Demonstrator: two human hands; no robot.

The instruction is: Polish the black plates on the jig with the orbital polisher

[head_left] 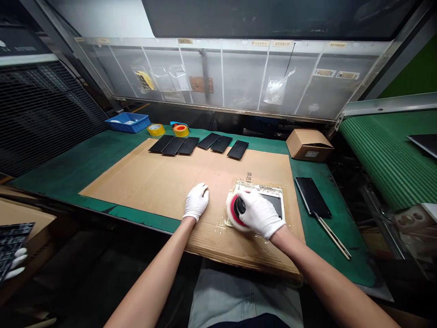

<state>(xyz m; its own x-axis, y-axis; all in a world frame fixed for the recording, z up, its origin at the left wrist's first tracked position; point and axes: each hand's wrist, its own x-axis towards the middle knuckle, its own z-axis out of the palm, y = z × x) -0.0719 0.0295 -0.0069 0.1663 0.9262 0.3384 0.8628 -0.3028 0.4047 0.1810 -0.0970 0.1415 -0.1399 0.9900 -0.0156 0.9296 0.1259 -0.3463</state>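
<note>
Both my hands wear white gloves. My right hand (261, 212) is closed over a round red and white pad tool (235, 212) with a black centre. The tool presses on the left end of a dark panel (273, 200) that lies on a wet-looking clear sheet on the brown cardboard sheet (164, 182). My left hand (197, 202) rests on the cardboard a little left of the tool, fingers curled loosely, holding nothing.
Several black panels (174, 145) lie in a row at the cardboard's far edge. Beyond them are two tape rolls (180, 130) and a blue tray (128, 122). A black panel (312, 196) with a thin stick, a small carton (309, 145) and a green conveyor (389, 159) are at right. Another person's gloved hand (15, 264) shows at far left.
</note>
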